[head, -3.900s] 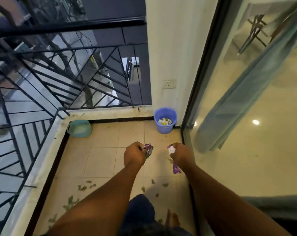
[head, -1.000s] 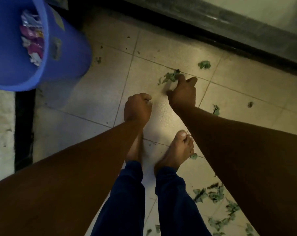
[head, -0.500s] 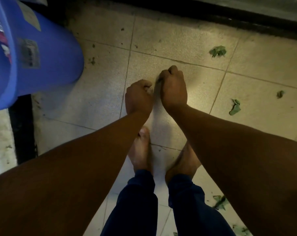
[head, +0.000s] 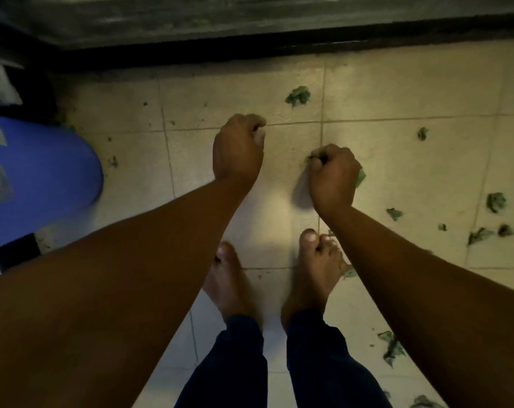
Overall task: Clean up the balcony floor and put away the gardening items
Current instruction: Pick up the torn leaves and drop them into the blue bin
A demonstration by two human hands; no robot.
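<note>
Torn green leaf pieces [head: 298, 95] lie scattered over the beige balcony tiles, mostly to the right. My right hand [head: 333, 175] is down at the floor, clenched on leaf pieces [head: 361, 176] that stick out at both sides of the fist. My left hand [head: 238, 148] hovers beside it to the left, curled into a fist, and nothing shows in it. A blue bucket [head: 43, 178] stands at the left edge, and its inside is out of view.
My bare feet [head: 311, 269] stand just behind the hands. A dark door track [head: 249, 51] runs along the top of the tiles. More leaf bits [head: 495, 201] and a clump [head: 392, 347] lie to the right.
My right hand pinched a leaf off the floor, met the left fist, then moved right and down onto another leaf. The view has shifted right, so the bucket has slid to the left edge.
</note>
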